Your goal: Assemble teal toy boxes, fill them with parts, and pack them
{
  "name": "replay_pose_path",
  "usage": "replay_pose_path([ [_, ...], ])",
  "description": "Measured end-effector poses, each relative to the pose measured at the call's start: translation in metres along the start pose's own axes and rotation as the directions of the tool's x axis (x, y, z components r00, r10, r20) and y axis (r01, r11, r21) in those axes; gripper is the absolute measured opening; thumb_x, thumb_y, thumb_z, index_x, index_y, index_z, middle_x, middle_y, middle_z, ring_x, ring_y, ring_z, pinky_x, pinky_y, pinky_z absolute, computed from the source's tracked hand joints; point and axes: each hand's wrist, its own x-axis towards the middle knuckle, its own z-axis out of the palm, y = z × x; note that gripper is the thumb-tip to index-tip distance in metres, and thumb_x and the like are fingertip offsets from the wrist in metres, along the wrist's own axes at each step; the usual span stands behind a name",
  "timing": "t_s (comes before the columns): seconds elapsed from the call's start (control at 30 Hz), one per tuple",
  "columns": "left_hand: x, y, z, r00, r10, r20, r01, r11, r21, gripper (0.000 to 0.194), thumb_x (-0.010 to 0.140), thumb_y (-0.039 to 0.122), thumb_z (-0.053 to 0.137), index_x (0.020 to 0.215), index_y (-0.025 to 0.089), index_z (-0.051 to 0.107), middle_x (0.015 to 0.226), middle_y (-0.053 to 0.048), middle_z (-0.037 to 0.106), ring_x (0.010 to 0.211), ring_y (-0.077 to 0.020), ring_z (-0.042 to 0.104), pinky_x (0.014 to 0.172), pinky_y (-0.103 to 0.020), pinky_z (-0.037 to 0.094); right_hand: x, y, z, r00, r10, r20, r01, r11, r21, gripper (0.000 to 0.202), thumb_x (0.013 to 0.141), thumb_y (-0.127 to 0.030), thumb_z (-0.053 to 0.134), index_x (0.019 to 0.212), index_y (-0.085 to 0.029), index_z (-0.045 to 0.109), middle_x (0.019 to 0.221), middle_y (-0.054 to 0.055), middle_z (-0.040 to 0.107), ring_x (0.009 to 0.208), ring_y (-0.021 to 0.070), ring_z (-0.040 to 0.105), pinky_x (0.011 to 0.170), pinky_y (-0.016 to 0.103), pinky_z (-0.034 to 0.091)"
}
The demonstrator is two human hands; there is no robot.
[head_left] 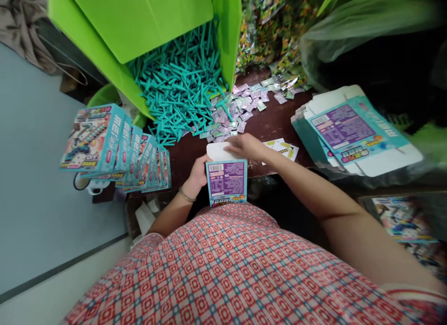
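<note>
A small purple and teal cardboard box (227, 181) stands against my body, printed back facing up and white top flap (215, 151) raised. My left hand (199, 171) grips the box along its left edge, thumb near the upper corner. My right hand (245, 146) is at the flap, its fingers bent and pressed on the white card. Whatever is inside the box is hidden. Just beyond my hands lie small shiny sachets (240, 108) and a spread of teal plastic pieces (181, 83). Printed cards (282, 150) lie beneath my right forearm.
A green bin (230, 41) lies tipped, spilling the teal pieces. Finished-looking boxes (101, 138) are lined up at left. Flat, unfolded boxes (352, 129) are stacked at right. Clear bags of colourful pieces (275, 31) fill the back, near a translucent plastic bag (335, 36).
</note>
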Motion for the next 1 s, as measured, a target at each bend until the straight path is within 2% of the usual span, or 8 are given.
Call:
replay_pose_path([
  [0.07, 0.000, 0.001, 0.000, 1.000, -0.014, -0.002, 0.014, 1.000, -0.013, 0.049, 0.061, 0.019, 0.063, 0.109, 0.014, 0.070, 0.083, -0.005, 0.075, 0.070, -0.0199, 0.069, 0.076, -0.034, 0.056, 0.003, -0.011, 0.002, 0.994, -0.047, 0.100, 0.039, 0.996, 0.080, 0.027, 0.095, -0.048, 0.072, 0.097, -0.025, 0.086, 0.092, 0.007, 0.081, 0.091, 0.0265, 0.076, 0.091, 0.040, 0.058],
  [0.13, -0.002, 0.000, -0.001, 0.997, 0.072, 0.017, -0.072, 0.997, -0.016, 0.059, 0.062, 0.018, 0.064, 0.120, 0.015, 0.069, 0.094, -0.006, 0.079, 0.079, -0.0201, 0.072, 0.079, -0.032, 0.055, -0.003, -0.020, 0.005, 0.992, -0.059, 0.110, 0.036, 0.979, 0.202, 0.034, 0.097, -0.054, 0.068, 0.099, -0.027, 0.087, 0.097, 0.004, 0.083, 0.094, 0.0251, 0.078, 0.088, 0.037, 0.060],
  [0.3, -0.010, -0.009, 0.003, 0.979, 0.198, 0.044, -0.199, 0.979, 0.031, 0.061, 0.068, 0.025, 0.064, 0.129, 0.017, 0.068, 0.105, -0.006, 0.079, 0.089, -0.0219, 0.072, 0.085, -0.033, 0.054, -0.015, -0.017, 0.005, 0.982, 0.127, 0.141, -0.175, 0.894, 0.413, 0.039, 0.089, -0.056, 0.078, 0.110, -0.024, 0.087, 0.100, 0.005, 0.084, 0.088, 0.0261, 0.078, 0.080, 0.040, 0.066],
  [0.43, -0.009, -0.016, 0.007, 0.958, 0.285, 0.033, -0.286, 0.957, 0.052, 0.049, 0.075, 0.027, 0.061, 0.123, 0.020, 0.071, 0.107, -0.004, 0.077, 0.092, -0.0209, 0.071, 0.086, -0.032, 0.055, -0.011, -0.007, 0.008, 0.982, 0.166, 0.089, -0.186, 0.926, 0.328, 0.026, 0.086, -0.040, 0.082, 0.104, -0.023, 0.088, 0.096, 0.006, 0.083, 0.087, 0.0286, 0.079, 0.086, 0.044, 0.067],
  [0.57, -0.011, -0.024, 0.002, 0.860, 0.509, -0.025, -0.497, 0.849, 0.181, 0.024, 0.089, 0.036, 0.054, 0.096, 0.021, 0.072, 0.109, -0.006, 0.076, 0.110, -0.0236, 0.069, 0.101, -0.036, 0.053, -0.019, -0.006, 0.012, 0.992, 0.038, 0.123, -0.072, 0.956, 0.285, 0.028, 0.096, -0.041, 0.068, 0.111, -0.027, 0.087, 0.111, 0.004, 0.083, 0.105, 0.0295, 0.079, 0.098, 0.048, 0.064],
  [0.67, -0.018, -0.030, -0.002, 0.809, 0.588, 0.005, -0.554, 0.758, 0.345, 0.033, 0.096, 0.051, 0.058, 0.089, 0.022, 0.073, 0.106, -0.007, 0.075, 0.106, -0.0248, 0.068, 0.101, -0.037, 0.052, -0.031, -0.006, 0.015, 0.993, 0.019, 0.113, -0.056, 0.939, 0.338, 0.032, 0.099, -0.047, 0.065, 0.119, -0.030, 0.084, 0.119, 0.003, 0.081, 0.114, 0.0283, 0.077, 0.104, 0.048, 0.062],
  [0.83, -0.025, -0.037, -0.001, 0.770, 0.638, -0.009, -0.586, 0.713, 0.385, 0.048, 0.101, 0.068, 0.054, 0.102, 0.024, 0.073, 0.106, -0.007, 0.073, 0.098, -0.0227, 0.066, 0.095, -0.035, 0.052, -0.046, -0.008, 0.027, 0.967, 0.230, -0.112, -0.175, 0.914, 0.366, 0.030, 0.094, -0.053, 0.072, 0.099, -0.027, 0.086, 0.106, 0.007, 0.083, 0.102, 0.0287, 0.078, 0.099, 0.050, 0.063],
  [1.0, -0.021, -0.039, -0.006, 0.755, 0.654, 0.045, -0.611, 0.677, 0.410, 0.061, 0.100, 0.075, 0.048, 0.087, 0.022, 0.074, 0.110, -0.008, 0.071, 0.106, -0.0239, 0.067, 0.100, -0.036, 0.052, -0.058, -0.012, 0.027, 0.994, 0.104, 0.021, -0.104, 0.914, 0.392, 0.034, 0.097, -0.057, 0.069, 0.109, -0.029, 0.085, 0.121, 0.007, 0.080, 0.119, 0.0283, 0.074, 0.108, 0.049, 0.059],
])
